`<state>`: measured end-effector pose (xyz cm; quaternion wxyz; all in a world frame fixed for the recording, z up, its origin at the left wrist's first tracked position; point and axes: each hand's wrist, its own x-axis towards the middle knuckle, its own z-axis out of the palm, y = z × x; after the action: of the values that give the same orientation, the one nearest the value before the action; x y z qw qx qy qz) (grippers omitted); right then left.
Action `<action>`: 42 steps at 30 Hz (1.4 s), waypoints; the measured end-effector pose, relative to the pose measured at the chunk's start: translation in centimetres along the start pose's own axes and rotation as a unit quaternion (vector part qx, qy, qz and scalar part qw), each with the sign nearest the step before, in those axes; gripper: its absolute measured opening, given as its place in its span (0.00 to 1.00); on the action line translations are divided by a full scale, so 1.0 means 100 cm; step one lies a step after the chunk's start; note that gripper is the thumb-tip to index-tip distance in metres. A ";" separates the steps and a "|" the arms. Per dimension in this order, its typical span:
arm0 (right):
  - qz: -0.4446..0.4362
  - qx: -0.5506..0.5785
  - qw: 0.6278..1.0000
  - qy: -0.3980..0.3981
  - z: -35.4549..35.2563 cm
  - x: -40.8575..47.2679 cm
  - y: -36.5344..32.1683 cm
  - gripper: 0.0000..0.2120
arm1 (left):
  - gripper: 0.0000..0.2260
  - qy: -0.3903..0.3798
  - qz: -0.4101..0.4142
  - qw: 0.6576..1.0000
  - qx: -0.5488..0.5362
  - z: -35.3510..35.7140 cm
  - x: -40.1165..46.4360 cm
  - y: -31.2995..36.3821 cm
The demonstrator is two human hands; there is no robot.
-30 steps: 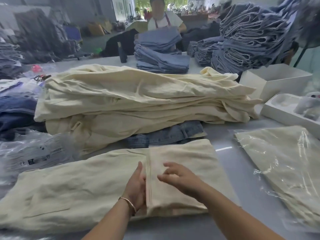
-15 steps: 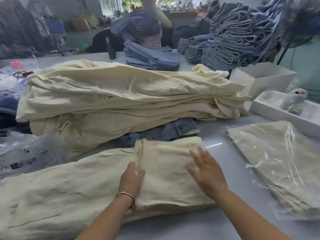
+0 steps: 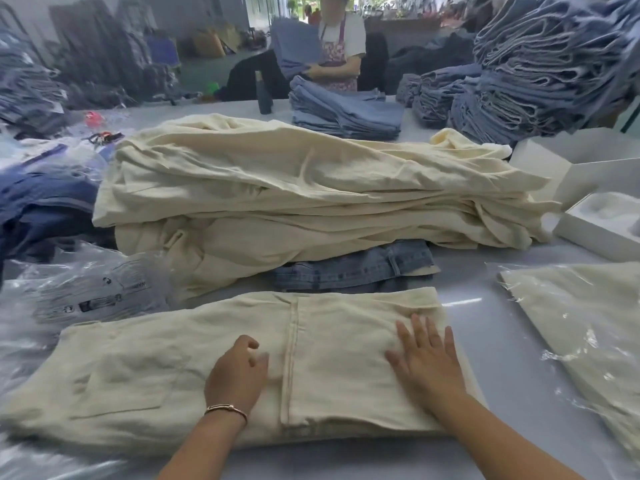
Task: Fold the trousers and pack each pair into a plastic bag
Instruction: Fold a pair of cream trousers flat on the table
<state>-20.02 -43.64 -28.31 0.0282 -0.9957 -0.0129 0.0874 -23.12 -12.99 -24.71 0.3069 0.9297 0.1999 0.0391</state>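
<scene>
- big heap of cream trousers [image 3: 311,199] is sitting mid-worktop [image 3: 485,341], piled over some jeans [image 3: 356,268]
- one cream pair [image 3: 207,368] is lying part-folded at the front edge
- bagged pair [image 3: 581,327] is lying off to the right
- right hand [image 3: 427,363] is pressing flat on the folded part, fingers spread
- left hand [image 3: 239,372] is resting on it, fingers loosely bent, gripping nothing

A long grey table [image 3: 502,341] runs far back; beyond it, a dim, blurred workroom, with what may be a daylit doorway [image 3: 301,5].
</scene>
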 end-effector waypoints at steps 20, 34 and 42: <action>-0.163 0.015 0.986 0.000 0.019 -0.005 -0.132 0.30 | 0.32 0.205 -0.309 0.929 0.006 -0.134 0.029 -0.184; -0.158 0.004 0.987 0.019 0.017 -0.008 -0.131 0.30 | 0.26 0.142 -0.363 0.807 -0.445 -0.174 0.068 -0.177; -0.107 0.343 0.931 -0.066 -0.043 -0.007 -0.122 0.27 | 0.02 0.107 -0.075 0.821 -0.556 -0.164 0.017 0.016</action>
<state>-20.18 -31.71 -23.29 0.3767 -0.9100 -0.0905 0.1480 -24.18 -4.32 -10.58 0.7500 0.5736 0.2454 0.2197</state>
